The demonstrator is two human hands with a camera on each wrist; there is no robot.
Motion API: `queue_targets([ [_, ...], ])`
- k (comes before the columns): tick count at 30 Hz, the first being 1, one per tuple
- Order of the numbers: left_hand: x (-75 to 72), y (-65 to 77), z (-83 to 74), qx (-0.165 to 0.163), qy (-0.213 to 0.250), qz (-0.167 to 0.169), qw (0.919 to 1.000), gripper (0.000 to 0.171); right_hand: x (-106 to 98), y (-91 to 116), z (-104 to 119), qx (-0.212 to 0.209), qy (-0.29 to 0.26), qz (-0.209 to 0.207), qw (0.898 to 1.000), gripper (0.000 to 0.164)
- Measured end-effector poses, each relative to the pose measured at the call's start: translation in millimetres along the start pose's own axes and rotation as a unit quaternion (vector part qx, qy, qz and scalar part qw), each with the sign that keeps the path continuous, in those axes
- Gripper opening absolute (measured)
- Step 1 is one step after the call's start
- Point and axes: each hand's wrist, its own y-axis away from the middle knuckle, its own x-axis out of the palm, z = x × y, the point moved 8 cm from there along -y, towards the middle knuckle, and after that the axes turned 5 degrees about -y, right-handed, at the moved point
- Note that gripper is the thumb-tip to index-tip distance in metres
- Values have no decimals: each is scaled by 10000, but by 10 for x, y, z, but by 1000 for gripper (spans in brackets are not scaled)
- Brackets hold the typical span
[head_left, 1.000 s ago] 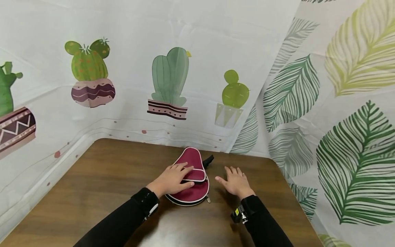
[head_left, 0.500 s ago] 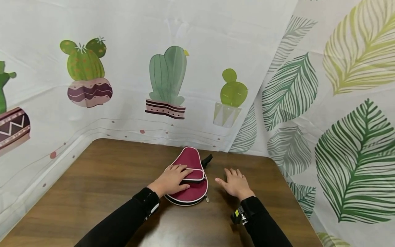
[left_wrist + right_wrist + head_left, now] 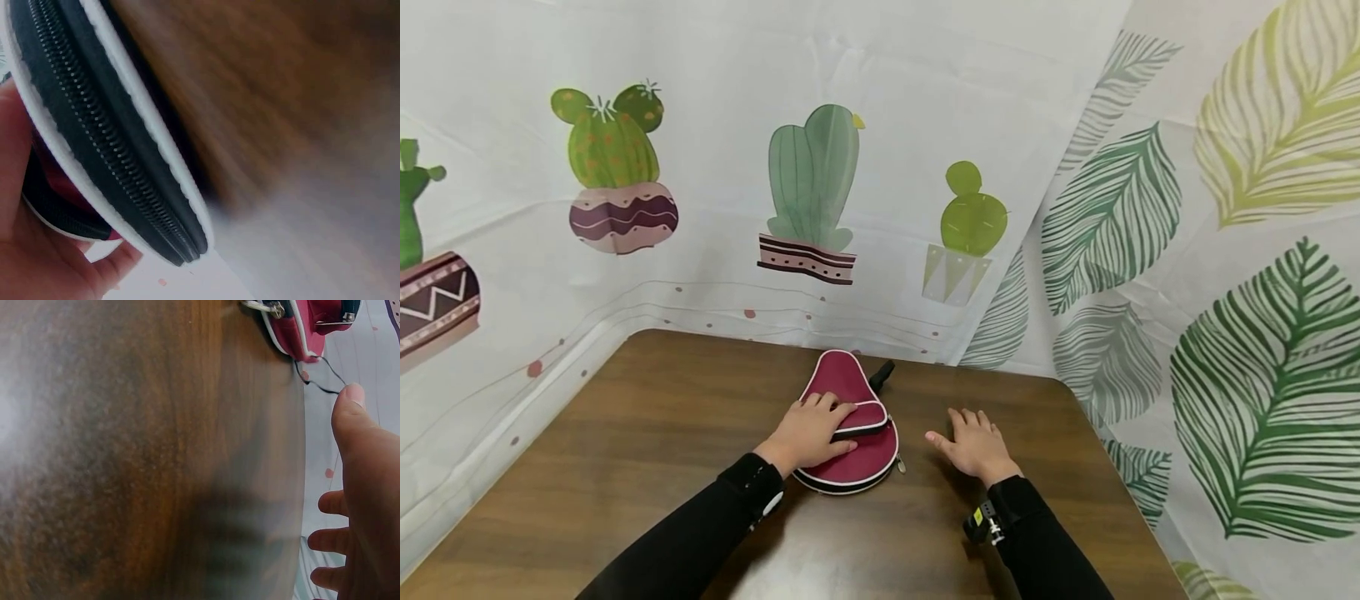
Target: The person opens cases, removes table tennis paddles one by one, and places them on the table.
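Observation:
A magenta table tennis paddle case point(image 3: 850, 463) with white piping lies flat on the wooden table, its narrow end pointing away. My left hand point(image 3: 808, 432) rests on its left part, fingers spread across the small front pocket point(image 3: 867, 416). Up close in the left wrist view runs the black zipper point(image 3: 106, 134) around the case's side, with the left thumb point(image 3: 12, 162) beside it. To the right of the case, my right hand point(image 3: 976, 446) is held over the table with fingers extended, holding nothing. The left palm covers part of the case.
A black strap point(image 3: 882, 376) sticks out at the case's upper right, and a metal zipper pull point(image 3: 902, 463) hangs at its lower right. The brown table point(image 3: 685, 400) ends against a cloth backdrop point(image 3: 715, 167) printed with cacti and leaves.
The paddle case has slid a little to the left under my left hand, widening the space to the right hand. My right hand has stayed nearly still.

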Motion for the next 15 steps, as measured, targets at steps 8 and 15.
queue_targets([
  [8, -40, 86, 69, -545, 50, 433, 9976, 68, 22, 19, 12, -1, -43, 69, 10000, 80],
  [15, -154, 88, 164, -33, 999, 1513, 9834, 78, -2, 6, 33, -27, -1, -31, 10000, 81],
])
